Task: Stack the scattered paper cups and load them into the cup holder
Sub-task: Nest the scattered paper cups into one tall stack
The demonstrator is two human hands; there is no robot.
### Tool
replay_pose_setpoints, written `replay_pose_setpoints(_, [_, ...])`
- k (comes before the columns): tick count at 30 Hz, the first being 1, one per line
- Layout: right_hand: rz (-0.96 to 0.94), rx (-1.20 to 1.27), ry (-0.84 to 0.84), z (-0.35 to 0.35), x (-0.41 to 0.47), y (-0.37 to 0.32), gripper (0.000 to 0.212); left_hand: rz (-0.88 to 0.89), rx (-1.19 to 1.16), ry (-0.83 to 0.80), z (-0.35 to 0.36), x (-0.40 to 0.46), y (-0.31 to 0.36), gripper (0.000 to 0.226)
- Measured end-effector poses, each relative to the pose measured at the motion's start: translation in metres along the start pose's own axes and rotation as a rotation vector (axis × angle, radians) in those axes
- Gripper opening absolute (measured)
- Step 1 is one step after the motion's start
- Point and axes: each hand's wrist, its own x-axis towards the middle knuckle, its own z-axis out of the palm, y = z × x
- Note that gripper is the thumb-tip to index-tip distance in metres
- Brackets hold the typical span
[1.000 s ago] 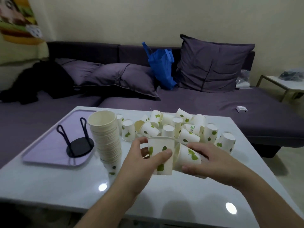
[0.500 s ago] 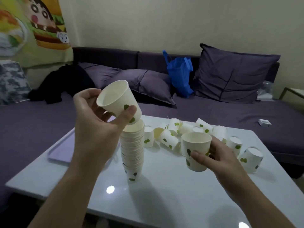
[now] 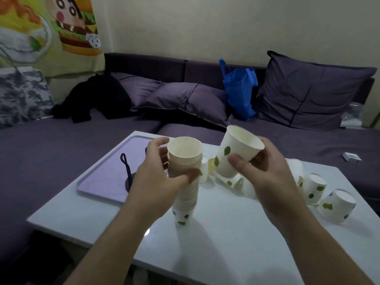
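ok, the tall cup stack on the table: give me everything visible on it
The tall stack of nested white paper cups stands upright, mouths up, on the glossy white table, right of the lilac plastic tray. Many rolled rims show as close rings; only the bottom cup's wall is bare, with green leaf prints. The top cup's inside is plain cream and looks empty. It leans slightly. The left hand grips its upper part, thumb in front, fingers behind. The right hand's cup is apart from it.
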Motion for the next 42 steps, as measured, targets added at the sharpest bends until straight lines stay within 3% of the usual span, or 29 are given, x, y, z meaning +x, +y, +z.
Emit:
replay_pose_setpoints(4, [-0.152,0.097,0.060,0.026,0.009,-0.028,0.057,-0.013,-0.002,-0.019,0.002,-0.002,-0.005,0.070])
replay_pose_setpoints(7, [-0.174,0.153,0.005,0.047,0.012,-0.033,0.060,-0.017,-0.015,-0.017,0.003,-0.002,-0.007,0.069])
replay_pose_setpoints(12, [-0.151,-0.102,-0.063,0.066,0.019,-0.011,0.058,0.000,-0.022,-0.029,0.002,-0.003,-0.008,0.066])
replay_pose_setpoints(14, [-0.127,-0.203,-0.118,0.065,0.019,-0.004,0.070,0.003,-0.025,-0.029,0.000,-0.003,-0.008,0.065])
replay_pose_setpoints(17, [-0.068,-0.291,-0.213,0.057,0.015,0.000,0.098,0.001,0.025,-0.041,-0.001,-0.002,-0.007,0.073])
replay_pose_setpoints(21, [-0.020,-0.327,-0.247,0.032,0.005,0.008,0.103,0.018,0.104,-0.032,-0.001,-0.007,-0.003,0.099])
replay_pose_setpoints(24, [0.080,-0.386,-0.235,0.006,-0.003,0.022,0.103,0.157,0.188,0.094,0.003,-0.017,0.009,0.107])
replay_pose_setpoints(27, [0.202,-0.539,-0.183,-0.017,-0.006,0.045,0.088,0.408,0.221,0.171,0.011,-0.029,0.024,0.079])
replay_pose_setpoints(30, [0.260,-0.721,-0.037,-0.036,-0.004,0.068,0.057,0.479,0.165,-0.037,0.032,-0.040,0.029,0.048])
replay_pose_setpoints(33, [0.239,-0.864,0.084,-0.051,0.003,0.085,0.038,0.249,0.239,-0.350,0.064,-0.047,0.016,0.041])
replay_pose_setpoints(37, [0.160,-1.008,0.075,-0.060,0.019,0.103,0.045,-0.047,0.294,-0.531,0.101,-0.047,-0.018,0.028])
replay_pose_setpoints(42, [0.217,-1.108,0.005,-0.063,0.039,0.126,0.046,-0.145,0.316,-0.611,0.123,-0.042,-0.031,0.025])
